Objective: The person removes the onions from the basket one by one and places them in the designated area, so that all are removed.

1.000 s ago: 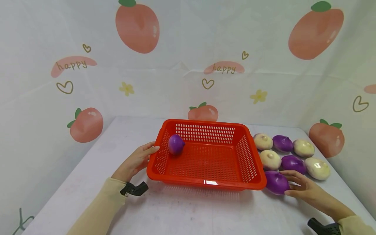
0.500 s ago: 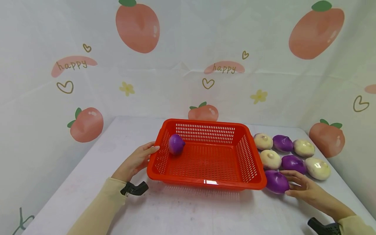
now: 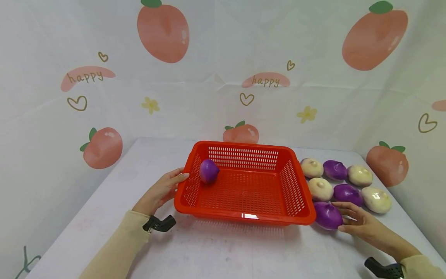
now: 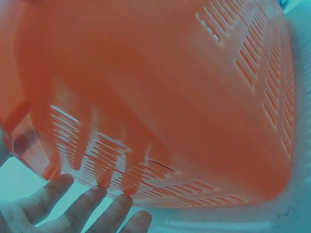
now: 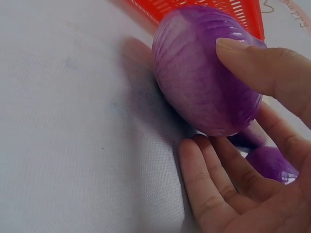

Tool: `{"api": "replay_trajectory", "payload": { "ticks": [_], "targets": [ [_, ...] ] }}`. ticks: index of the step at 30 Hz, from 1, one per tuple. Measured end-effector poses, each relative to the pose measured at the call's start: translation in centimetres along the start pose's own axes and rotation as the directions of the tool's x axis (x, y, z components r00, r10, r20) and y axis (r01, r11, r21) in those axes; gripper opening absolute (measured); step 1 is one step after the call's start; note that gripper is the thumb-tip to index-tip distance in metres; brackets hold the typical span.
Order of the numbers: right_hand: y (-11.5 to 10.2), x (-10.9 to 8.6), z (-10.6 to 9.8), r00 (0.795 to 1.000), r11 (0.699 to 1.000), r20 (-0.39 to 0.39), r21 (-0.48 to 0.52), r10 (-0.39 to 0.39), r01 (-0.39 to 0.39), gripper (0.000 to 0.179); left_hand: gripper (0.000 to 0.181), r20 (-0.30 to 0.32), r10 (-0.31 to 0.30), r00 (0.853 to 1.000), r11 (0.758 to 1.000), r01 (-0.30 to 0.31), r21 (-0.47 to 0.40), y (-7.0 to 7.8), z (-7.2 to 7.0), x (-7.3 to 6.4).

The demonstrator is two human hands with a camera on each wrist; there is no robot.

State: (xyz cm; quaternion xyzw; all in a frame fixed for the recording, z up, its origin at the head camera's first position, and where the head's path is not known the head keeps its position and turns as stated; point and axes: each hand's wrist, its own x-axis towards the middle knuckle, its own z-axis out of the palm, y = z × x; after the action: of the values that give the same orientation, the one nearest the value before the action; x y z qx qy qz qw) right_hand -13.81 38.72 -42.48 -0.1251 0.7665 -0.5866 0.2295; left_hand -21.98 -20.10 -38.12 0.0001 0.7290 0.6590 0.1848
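A red plastic basket (image 3: 240, 221) with slotted walls stands mid-table. My left hand (image 3: 163, 192) grips its left side, thumb on the rim; in the left wrist view its fingers (image 4: 119, 208) lie along the outer wall. One purple onion (image 3: 209, 171) lies inside at the left. Beside the basket's right front corner, my right hand (image 3: 359, 221) holds another glossy purple onion (image 3: 327, 216) between thumb and fingers. The right wrist view shows the thumb on this held onion (image 5: 204, 73) and a shadow beside it; I cannot tell whether it touches the table.
Behind my right hand, two rows sit close together by the basket's right wall: cream, knobbed bulbs (image 3: 320, 190) and purple onions (image 3: 348, 194). A cream bulb (image 3: 377, 200) ends the nearer row. A printed cloth (image 3: 209, 112) backs the white table (image 3: 209, 255).
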Motion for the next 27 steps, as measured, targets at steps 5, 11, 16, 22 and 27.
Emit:
{"api": "replay_trajectory", "payload": {
  "ticks": [5, 11, 16, 22, 27],
  "targets": [
    [0.2, -0.1, -0.1, 1.0, 1.0, -0.008, 0.005, 0.002, -0.002, 0.054, 0.065, 0.001, 0.001, 1.0, 1.0, -0.001, 0.005, 0.0, 0.0, 0.1],
    [0.5, -0.3, -0.3, 0.999, 0.998, 0.007, 0.042, -0.037, 0.037, 0.053, 0.065, 0.003, -0.003, 1.0, 1.0, 0.003, 0.0, -0.1, 0.1, 0.1],
    [0.3, -0.9, -0.7, 0.993, 0.992, 0.022, 0.057, -0.117, 0.115, 0.053, 0.065, 0.006, -0.003, 1.0, 1.0, 0.003, 0.001, -0.1, 0.2, 0.0],
    [-1.2, -1.3, -1.3, 0.979, 0.979, 0.002, -0.022, -0.203, 0.203, 0.051, 0.065, 0.022, 0.01, 1.0, 1.0, -0.01, -0.003, 0.0, 0.0, 0.0],
    [-3.8, -0.4, -2.1, 0.931, 0.932, 0.038, -0.01, -0.363, 0.363, 0.056, 0.065, 0.023, 0.008, 1.0, 1.0, -0.008, -0.005, 0.1, -0.1, -0.1]
  ]
}}
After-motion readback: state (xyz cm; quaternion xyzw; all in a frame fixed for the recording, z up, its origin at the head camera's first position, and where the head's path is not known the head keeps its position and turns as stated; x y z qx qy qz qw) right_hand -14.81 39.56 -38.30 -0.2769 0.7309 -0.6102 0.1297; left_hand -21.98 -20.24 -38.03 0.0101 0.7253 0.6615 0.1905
